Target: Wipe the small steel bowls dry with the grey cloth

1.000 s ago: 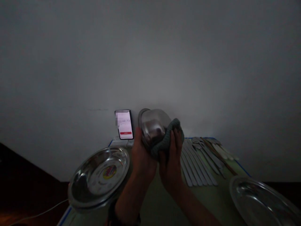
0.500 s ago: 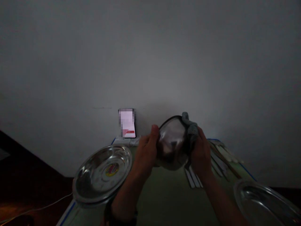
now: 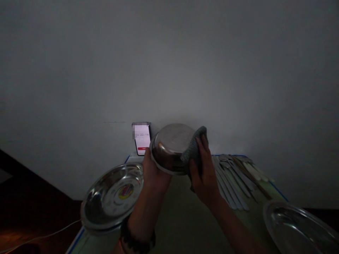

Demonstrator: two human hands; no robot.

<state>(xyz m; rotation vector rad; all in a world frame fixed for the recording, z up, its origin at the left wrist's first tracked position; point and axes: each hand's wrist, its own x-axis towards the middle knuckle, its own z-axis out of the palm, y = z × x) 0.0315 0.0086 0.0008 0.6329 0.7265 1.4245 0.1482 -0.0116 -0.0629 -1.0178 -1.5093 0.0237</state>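
Note:
A shiny metal bowl (image 3: 169, 155) is held up above the table, bottom side up and tilted. My left hand (image 3: 156, 173) grips its rim from the left, thumb along the edge and fingers under it. On the bowl's right side, my right hand (image 3: 203, 169) presses a grey-green cloth (image 3: 194, 150) against the outer wall. The fingers of that hand are closed on the cloth. The bowl's inside faces down and is hidden.
Stacked metal plates (image 3: 92, 211) with a round sticker stand at the left. A phone (image 3: 141, 139) leans against the wall (image 3: 169, 63). Several pieces of cutlery (image 3: 233, 183) lie at the right, behind another metal plate (image 3: 270, 218). The table (image 3: 180, 218) has a blue edge.
The bowl has moved left and turned so its flat base shows on top. My right hand has moved left with the cloth, which now spreads over the bowl's side.

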